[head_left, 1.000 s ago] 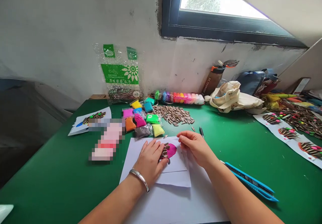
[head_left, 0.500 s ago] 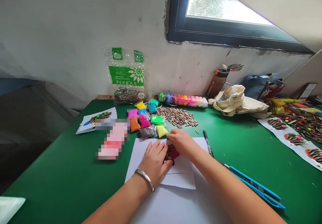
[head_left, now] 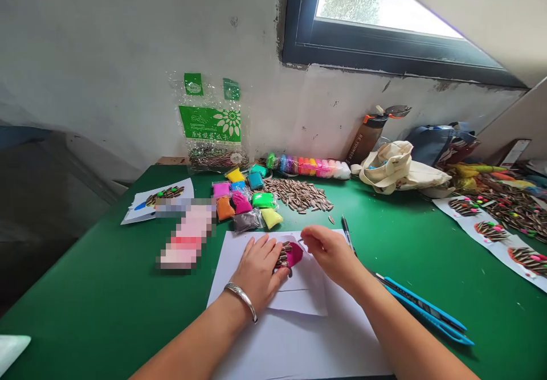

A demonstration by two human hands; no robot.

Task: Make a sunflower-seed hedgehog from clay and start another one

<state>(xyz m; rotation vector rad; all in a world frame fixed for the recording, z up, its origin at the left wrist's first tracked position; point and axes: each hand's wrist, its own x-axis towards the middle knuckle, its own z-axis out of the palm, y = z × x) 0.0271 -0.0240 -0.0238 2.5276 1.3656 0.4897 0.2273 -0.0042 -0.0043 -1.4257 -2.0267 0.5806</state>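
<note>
Since half a second ago, the right hand (head_left: 331, 250) has shifted off the magenta clay (head_left: 296, 256) to its three o'clock, and I cannot tell whether its fingertips meet or pinch anything. Lying flat at the clay's nine o'clock, the left hand (head_left: 257, 269), fingers straight and loosely together, rests on the white paper (head_left: 304, 302) and overlaps the clay's seed-covered side; a heap of seeds (head_left: 301, 194) sits at twelve o'clock.
</note>
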